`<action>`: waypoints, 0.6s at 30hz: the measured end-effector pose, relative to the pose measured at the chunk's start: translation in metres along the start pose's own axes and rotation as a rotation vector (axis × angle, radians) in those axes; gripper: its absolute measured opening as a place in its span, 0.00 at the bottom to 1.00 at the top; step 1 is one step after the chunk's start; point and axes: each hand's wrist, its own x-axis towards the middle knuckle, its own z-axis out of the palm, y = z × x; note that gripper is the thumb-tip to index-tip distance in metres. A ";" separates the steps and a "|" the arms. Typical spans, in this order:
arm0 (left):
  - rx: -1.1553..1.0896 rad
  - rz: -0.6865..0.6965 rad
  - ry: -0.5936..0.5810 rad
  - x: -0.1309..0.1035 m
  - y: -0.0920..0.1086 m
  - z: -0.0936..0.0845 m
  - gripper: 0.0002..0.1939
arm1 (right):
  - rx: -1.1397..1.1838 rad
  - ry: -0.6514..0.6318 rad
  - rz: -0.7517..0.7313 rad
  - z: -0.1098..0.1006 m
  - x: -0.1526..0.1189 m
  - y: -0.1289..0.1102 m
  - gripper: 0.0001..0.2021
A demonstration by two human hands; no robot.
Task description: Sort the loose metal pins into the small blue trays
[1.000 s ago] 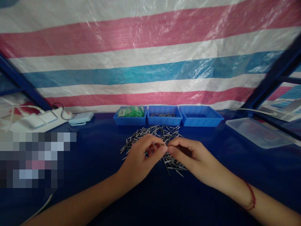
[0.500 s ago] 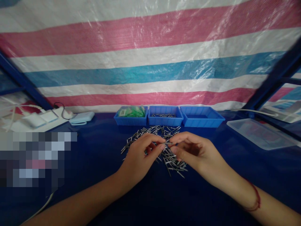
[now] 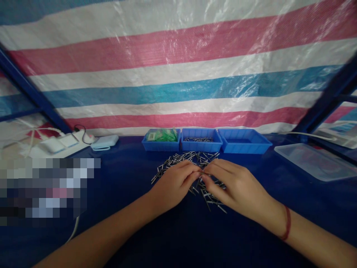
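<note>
Over a heap of thin metal rivets [image 3: 210,197] on the dark blue table, my left hand [image 3: 177,182] and my right hand [image 3: 232,184] meet fingertip to fingertip. Both pinch a slim metal rivet [image 3: 205,173] between thumb and fingers, and much of it is hidden by the fingertips. Behind the heap, the middle blue bin [image 3: 201,146] holds more metal rivets. The left blue bin [image 3: 161,146] contains a green plastic packet [image 3: 164,135]. No contents show in the right blue bin [image 3: 245,148].
A clear plastic lid [image 3: 312,162] lies at the right. At the left are a white power strip [image 3: 67,143] with plugs and cables, a light blue case [image 3: 104,142] and a pixelated area. A striped sheet [image 3: 178,85] hangs behind, between blue frame posts.
The fingers of both hands have closed in further around the rivet, and my right hand has turned more palm-down. The whole view has shifted slightly, with the scene appearing further right.
</note>
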 end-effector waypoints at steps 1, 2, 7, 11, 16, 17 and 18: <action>0.033 0.003 0.010 0.000 -0.002 -0.003 0.11 | -0.050 -0.017 -0.012 0.000 0.005 0.001 0.13; 0.067 -0.009 0.040 0.001 -0.004 -0.006 0.11 | -0.087 -0.019 -0.015 -0.001 0.011 0.003 0.14; 0.194 -0.144 0.310 0.006 -0.023 -0.037 0.17 | -0.273 0.136 0.133 -0.005 0.051 0.035 0.14; 0.271 -0.154 0.305 0.008 -0.039 -0.056 0.15 | -0.409 0.074 0.281 0.004 0.070 0.065 0.15; 0.301 -0.113 0.176 0.004 -0.043 -0.047 0.13 | -0.367 0.024 0.297 0.011 0.051 0.065 0.15; 0.305 -0.090 0.144 0.003 -0.042 -0.042 0.12 | -0.338 0.024 0.301 0.010 0.043 0.062 0.14; 0.308 -0.066 0.116 0.001 -0.041 -0.037 0.12 | -0.308 0.021 0.308 0.009 0.034 0.059 0.14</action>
